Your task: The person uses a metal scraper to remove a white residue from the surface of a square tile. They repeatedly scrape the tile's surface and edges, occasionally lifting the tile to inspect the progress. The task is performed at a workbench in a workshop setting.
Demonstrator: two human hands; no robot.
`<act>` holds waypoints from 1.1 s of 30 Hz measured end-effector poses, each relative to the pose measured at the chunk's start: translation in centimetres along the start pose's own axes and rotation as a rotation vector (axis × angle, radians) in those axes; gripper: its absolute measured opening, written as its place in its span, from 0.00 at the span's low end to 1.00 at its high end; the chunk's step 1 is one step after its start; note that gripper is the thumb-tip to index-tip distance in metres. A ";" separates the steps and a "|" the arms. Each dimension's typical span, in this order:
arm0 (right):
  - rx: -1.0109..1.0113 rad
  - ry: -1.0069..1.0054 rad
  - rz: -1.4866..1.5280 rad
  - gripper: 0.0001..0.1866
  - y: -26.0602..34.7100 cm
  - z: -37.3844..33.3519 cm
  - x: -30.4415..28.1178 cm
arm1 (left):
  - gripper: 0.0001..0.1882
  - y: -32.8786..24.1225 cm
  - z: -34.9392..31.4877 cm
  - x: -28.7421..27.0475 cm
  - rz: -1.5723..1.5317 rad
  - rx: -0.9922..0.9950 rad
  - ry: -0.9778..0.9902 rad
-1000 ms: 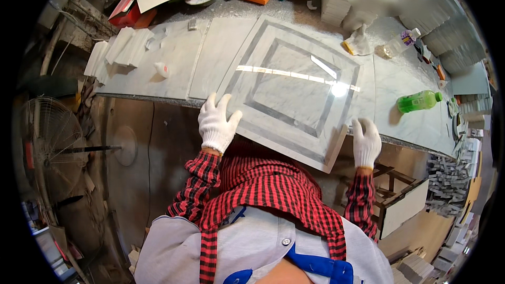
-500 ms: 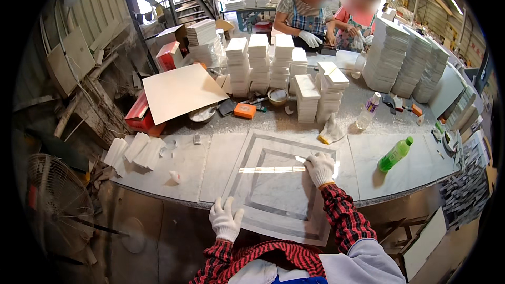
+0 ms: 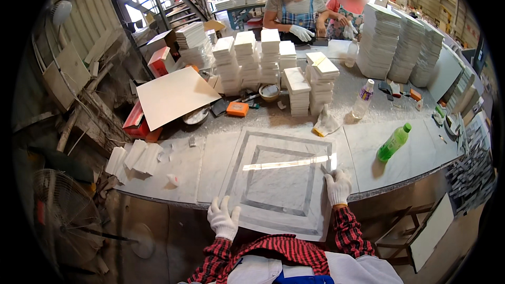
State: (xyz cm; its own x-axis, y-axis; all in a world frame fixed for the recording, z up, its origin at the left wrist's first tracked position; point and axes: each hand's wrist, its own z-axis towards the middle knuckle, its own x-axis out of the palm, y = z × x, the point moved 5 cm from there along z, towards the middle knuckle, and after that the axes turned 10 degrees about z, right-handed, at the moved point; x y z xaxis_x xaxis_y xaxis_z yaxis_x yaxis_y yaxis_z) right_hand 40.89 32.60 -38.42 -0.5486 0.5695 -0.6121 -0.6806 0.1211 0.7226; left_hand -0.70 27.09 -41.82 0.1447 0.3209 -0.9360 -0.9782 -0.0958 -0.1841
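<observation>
A pale marble panel with two grey inlaid borders lies in front of me, its near corner jutting past the table edge. My left hand, in a white knitted glove, rests at the panel's near left edge with fingers spread and nothing in them. At the right edge is my gloved right hand, its fingers closed. A thin, flat, blade-like strip pokes out of them over the grey border; the rest of it is hidden by the glove. A bright streak of reflected light crosses the panel.
A green bottle and a clear bottle stand to the right. A crumpled glove lies beyond the panel, before stacked white tiles. White pieces lie left. Two people work across the table. A fan stands lower left.
My right hand has drawn back toward me and slightly right, from the upper part of the panel to its right edge, with the strip. The left hand stays in place. The view has shifted slightly.
</observation>
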 end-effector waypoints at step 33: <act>0.325 -0.282 0.380 0.13 -4.6 4.5 1.7 | 0.38 -22.8 18.4 6.7 0.026 0.801 0.414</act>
State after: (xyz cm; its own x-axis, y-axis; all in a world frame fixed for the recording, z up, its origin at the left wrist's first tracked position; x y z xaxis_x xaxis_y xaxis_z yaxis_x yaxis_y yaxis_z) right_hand 45.22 36.67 -41.33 -0.5444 0.8114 -0.2130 -0.2525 0.0837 0.9640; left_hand 19.79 48.73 -38.35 0.0113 -0.0520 -0.9986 -0.7699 0.6368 -0.0418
